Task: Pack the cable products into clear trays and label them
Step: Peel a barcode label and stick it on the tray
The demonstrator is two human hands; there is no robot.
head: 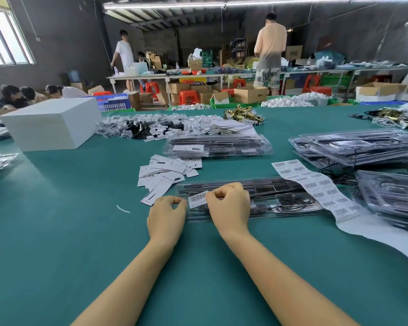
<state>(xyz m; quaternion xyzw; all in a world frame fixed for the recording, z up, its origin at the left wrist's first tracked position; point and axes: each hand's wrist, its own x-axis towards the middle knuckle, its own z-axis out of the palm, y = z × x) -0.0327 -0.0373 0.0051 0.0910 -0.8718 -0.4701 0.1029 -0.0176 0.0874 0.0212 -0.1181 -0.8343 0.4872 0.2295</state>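
Non-task items around the white box [50,124]

Brass-coloured hardware [242,114] lies far right of the box; red stools [189,96] and cardboard cartons [250,94] stand beyond it.

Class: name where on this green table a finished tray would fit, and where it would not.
Free: the green table between white box, card pile and left hand. Crowded: the right, with label strip and tray stacks.

Teal table cover [57,231], white barcode-striped label [197,198], clear tray [257,214], black cables [292,201]
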